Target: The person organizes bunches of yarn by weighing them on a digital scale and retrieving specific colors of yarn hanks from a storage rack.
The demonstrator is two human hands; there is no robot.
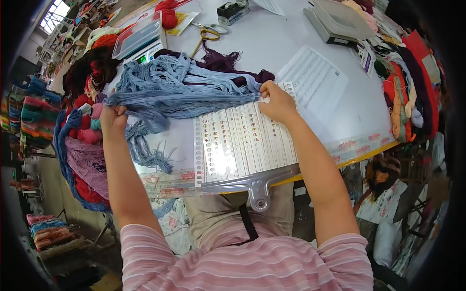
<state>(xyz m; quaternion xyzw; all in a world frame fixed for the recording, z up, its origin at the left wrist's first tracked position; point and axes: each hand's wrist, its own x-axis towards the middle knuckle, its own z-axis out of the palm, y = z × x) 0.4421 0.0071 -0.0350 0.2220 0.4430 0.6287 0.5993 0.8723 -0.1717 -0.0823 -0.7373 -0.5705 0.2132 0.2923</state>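
Observation:
A large bundle of light blue yarn [160,77] lies across the table, its strands drawn out between my two hands. My left hand [114,118] is closed on the bundle's left end. At the other end, my right hand [277,102] pinches the strands above a white card with rows of holes [233,140]. Loose blue ends [148,150] hang down near my left forearm. Dark purple yarn [218,60] lies behind the blue bundle.
Scissors [206,38] with yellow handles lie behind the yarn. A digital scale [145,56] carries a plastic box [138,36]. Printed sheets [315,80] lie right of the card. Coloured skeins [395,102] hang over the right edge; more yarn [85,160] piles at left. A grey clip [257,186] sits at the front edge.

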